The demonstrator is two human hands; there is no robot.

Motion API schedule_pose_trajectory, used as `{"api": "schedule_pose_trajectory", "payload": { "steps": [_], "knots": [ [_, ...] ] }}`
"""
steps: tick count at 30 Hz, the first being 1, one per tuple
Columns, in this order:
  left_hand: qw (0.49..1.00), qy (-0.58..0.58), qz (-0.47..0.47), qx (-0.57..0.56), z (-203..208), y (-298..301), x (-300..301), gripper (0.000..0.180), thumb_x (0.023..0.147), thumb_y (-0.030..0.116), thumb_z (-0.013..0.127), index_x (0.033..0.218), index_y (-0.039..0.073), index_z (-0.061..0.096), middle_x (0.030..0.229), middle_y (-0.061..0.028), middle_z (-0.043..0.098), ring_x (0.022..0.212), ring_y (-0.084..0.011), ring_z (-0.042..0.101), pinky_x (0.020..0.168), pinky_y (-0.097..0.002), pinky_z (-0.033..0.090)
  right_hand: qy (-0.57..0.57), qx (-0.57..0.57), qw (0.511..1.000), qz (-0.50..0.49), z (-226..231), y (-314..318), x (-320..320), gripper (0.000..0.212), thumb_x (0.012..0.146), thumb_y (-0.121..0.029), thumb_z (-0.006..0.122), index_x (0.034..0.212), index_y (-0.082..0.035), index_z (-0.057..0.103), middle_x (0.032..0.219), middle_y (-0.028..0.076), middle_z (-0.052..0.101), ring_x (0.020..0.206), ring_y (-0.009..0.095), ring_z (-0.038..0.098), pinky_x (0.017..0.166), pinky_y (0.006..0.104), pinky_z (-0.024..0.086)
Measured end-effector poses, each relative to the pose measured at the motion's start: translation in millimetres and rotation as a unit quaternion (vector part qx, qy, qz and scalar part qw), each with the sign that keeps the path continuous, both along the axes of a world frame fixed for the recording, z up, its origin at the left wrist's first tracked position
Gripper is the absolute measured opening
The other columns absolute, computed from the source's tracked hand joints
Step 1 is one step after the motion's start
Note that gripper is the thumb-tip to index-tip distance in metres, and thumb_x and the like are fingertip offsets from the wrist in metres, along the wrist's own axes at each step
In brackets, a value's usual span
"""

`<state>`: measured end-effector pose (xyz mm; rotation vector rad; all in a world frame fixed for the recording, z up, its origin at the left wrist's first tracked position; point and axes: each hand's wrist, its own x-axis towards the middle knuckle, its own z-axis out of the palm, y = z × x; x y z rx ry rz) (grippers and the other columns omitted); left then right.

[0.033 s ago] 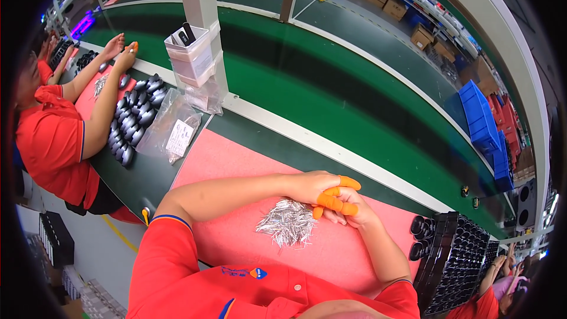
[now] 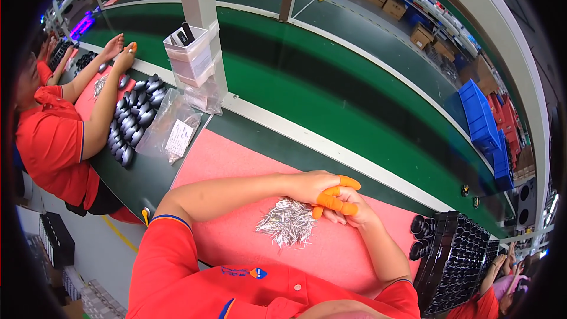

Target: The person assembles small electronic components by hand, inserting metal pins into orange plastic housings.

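two hands folded above a loose pile of metal pieces, viewed from the head. the left hand (image 2: 312, 186) and the right hand (image 2: 364, 211) meet over the pink mat (image 2: 342, 260), their fingers overlapping; orange finger covers (image 2: 349, 182) sheathe several fingertips. state of the grip: the fingers of the two hands rest against one another, and because they hide each other, it cannot be told whether either hand is clenched or released. the pile of slender silvery pieces (image 2: 286, 223) lies on the mat, just beside the hands and to their left, nearer the wearer's body. the mat covers part of a dark green worktop (image 2: 142, 178). left of the mat: a clear plastic bag (image 2: 158, 133) with a white label, and, beyond it, a cluster of glossy black-and-silver rounded parts (image 2: 136, 106) near a co-worker in a red shirt (image 2: 52, 139). far side: a white container (image 2: 192, 65) with dark-handled items, against a pale post (image 2: 201, 0). right of the mat: a black tray (image 2: 452, 260) of round, dark parts.
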<state>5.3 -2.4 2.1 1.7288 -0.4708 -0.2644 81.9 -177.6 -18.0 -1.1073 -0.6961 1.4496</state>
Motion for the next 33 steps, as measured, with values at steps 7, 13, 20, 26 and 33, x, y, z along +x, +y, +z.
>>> {"api": "schedule_pose_trajectory", "payload": {
  "steps": [7, 13, 20, 26, 33],
  "knots": [
    [1.000, 0.024, -0.005, 0.003, 4.5, 0.5, 1.2, 0.074, 0.085, 0.042, 0.064, 0.138, -0.001, 0.036, 0.107, -0.0184, 0.063, 0.097, -0.0235, 0.063, 0.084, -0.0327, 0.048, -0.012, -0.012, 1.000, 0.005, 2.3, -0.5, 1.9, 0.044, 0.080, -0.039, 0.064, 0.097, 0.002, 0.060, 0.063, 0.006, 0.058, 0.041, 0.003, 0.041, 0.037, 0.0159, 0.029],
    [1.000, 0.023, 0.008, 0.003, 4.8, 4.1, 0.7, 0.072, 0.085, 0.042, 0.064, 0.137, 0.000, 0.038, 0.108, -0.0166, 0.064, 0.094, -0.0222, 0.064, 0.082, -0.0317, 0.049, 0.007, 0.006, 1.000, 0.001, 14.1, 7.6, -2.0, 0.041, 0.083, -0.036, 0.063, 0.097, 0.002, 0.060, 0.071, 0.009, 0.062, 0.043, 0.003, 0.045, 0.037, 0.0158, 0.031],
    [0.997, 0.049, 0.010, -0.059, -4.7, -5.0, -2.3, 0.059, 0.086, 0.038, 0.063, 0.129, 0.002, 0.047, 0.102, -0.0154, 0.066, 0.089, -0.0226, 0.066, 0.079, -0.0310, 0.051, -0.004, -0.027, 0.997, -0.069, 22.1, 0.7, -10.5, 0.039, 0.087, -0.032, 0.059, 0.096, 0.006, 0.059, 0.068, 0.011, 0.060, 0.041, 0.010, 0.048, 0.037, 0.0199, 0.035],
    [0.997, -0.063, 0.043, -0.007, 4.4, -6.1, -12.5, 0.043, 0.088, 0.034, 0.055, 0.108, -0.003, 0.056, 0.091, -0.0173, 0.067, 0.083, -0.0256, 0.067, 0.071, -0.0323, 0.050, -0.002, 0.026, 0.999, -0.040, 19.4, 2.3, -11.1, 0.043, 0.086, -0.032, 0.059, 0.098, 0.009, 0.058, 0.069, 0.013, 0.060, 0.041, 0.014, 0.049, 0.038, 0.0228, 0.036],
    [0.996, -0.070, 0.048, -0.004, -3.1, -3.9, -8.1, 0.038, 0.088, 0.033, 0.052, 0.090, -0.005, 0.057, 0.086, -0.0192, 0.067, 0.082, -0.0277, 0.067, 0.069, -0.0346, 0.050, -0.041, 0.041, 0.998, -0.031, 12.9, 6.7, -7.0, 0.057, 0.084, -0.047, 0.059, 0.098, 0.008, 0.057, 0.074, 0.015, 0.060, 0.037, 0.018, 0.047, 0.029, 0.0241, 0.035]
  ]
}}
